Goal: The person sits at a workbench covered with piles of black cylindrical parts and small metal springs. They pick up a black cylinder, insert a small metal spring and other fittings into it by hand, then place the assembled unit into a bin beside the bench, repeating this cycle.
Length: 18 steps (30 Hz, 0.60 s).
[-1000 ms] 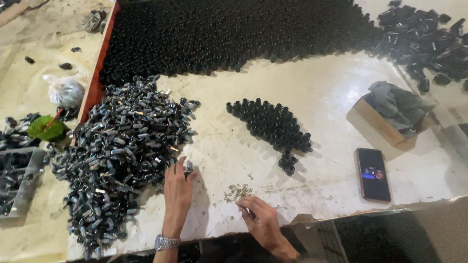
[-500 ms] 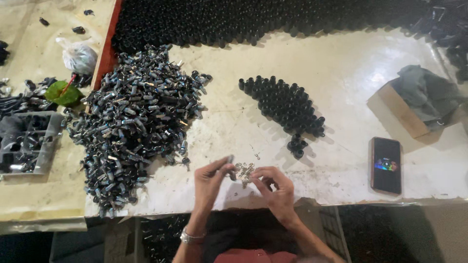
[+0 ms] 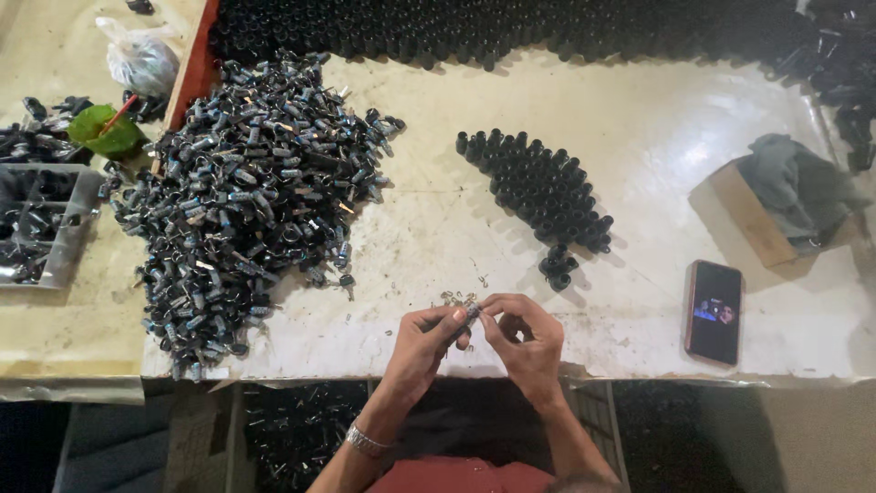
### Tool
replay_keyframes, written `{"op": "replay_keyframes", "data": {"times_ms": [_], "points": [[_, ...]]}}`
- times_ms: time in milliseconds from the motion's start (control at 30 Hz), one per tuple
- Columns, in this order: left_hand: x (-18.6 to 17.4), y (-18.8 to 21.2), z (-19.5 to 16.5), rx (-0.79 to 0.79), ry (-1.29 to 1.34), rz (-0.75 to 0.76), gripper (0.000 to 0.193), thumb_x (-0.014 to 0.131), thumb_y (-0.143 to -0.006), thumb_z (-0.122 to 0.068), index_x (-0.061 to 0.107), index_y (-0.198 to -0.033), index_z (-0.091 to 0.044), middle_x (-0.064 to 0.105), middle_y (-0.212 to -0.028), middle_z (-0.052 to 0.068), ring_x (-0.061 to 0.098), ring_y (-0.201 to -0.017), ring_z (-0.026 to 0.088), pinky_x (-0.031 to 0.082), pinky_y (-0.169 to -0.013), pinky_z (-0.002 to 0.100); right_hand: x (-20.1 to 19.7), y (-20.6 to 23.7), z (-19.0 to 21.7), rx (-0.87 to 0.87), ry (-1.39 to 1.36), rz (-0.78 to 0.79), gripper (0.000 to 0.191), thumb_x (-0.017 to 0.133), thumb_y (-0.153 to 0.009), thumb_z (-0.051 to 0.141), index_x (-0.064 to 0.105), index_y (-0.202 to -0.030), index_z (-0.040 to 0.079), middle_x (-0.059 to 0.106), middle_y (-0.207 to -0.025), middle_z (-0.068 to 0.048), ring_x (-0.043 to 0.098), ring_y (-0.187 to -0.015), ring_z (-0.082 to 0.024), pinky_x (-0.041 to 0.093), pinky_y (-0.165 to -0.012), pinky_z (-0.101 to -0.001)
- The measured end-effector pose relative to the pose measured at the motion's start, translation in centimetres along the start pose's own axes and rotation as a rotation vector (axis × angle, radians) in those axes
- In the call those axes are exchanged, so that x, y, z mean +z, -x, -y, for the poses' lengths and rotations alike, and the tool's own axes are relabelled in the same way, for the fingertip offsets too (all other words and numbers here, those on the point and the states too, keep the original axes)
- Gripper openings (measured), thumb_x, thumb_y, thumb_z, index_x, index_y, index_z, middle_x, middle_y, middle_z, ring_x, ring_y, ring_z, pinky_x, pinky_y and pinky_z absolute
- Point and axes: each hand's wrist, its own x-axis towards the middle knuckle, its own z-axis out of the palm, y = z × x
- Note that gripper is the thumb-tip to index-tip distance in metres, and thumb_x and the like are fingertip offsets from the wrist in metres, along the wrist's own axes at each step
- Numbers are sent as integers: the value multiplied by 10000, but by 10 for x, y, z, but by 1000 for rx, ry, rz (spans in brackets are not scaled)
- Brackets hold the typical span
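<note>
Where the pale surface (image 3: 639, 137) meets its near edge, the left hand (image 3: 424, 342) and the right hand (image 3: 525, 342) come together, fingers of both pinched closed on one small dark part (image 3: 470, 313). Tiny metal bits (image 3: 456, 298) lie just beyond. A big heap of grey parts (image 3: 246, 192) sits left, upright black caps (image 3: 538, 192) and a phone (image 3: 714, 311) right.

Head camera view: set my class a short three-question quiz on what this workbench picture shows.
1. True or false: the phone lies right of both hands.
2. Which sits nearer the left hand: A) grey cloth B) big heap of metal parts?
3. What do the fingers of both hands pinch?

Key: 1 true. 2 B. 3 a small part, held between left hand and right hand above the table edge.
</note>
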Motion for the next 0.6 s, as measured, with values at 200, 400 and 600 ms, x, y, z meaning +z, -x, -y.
{"op": "replay_keyframes", "data": {"times_ms": [200, 400, 600], "points": [[14, 4, -15, 289, -495, -79, 270, 752, -905, -182, 787, -1096, 5, 768, -839, 66, 713, -747, 116, 562, -700, 266, -8, -5, 6, 74, 80, 79, 159, 791, -822, -47, 729, -933, 49, 775, -981, -15, 524, -581, 0, 420, -506, -173], [8, 2, -57, 148, -817, 357, 204, 760, -897, -181, 808, -1031, -36, 786, -833, 85, 737, -766, 133, 580, -723, 285, -41, -11, 5, 515, -281, 328, 246, 810, -780, -38, 775, -1015, 26, 775, -891, -77, 672, -784, -93, 498, -675, -242], [-9, -69, -49, 62, -912, 669, 249, 635, -1002, -247, 793, -1027, -56, 800, -891, 36, 712, -823, 102, 582, -759, 304, -61, 11, 1, 374, -82, 358, 166, 732, -921, 75, 690, -1065, 5, 728, -1001, -62, 644, -895, -131, 497, -790, -283]]}}
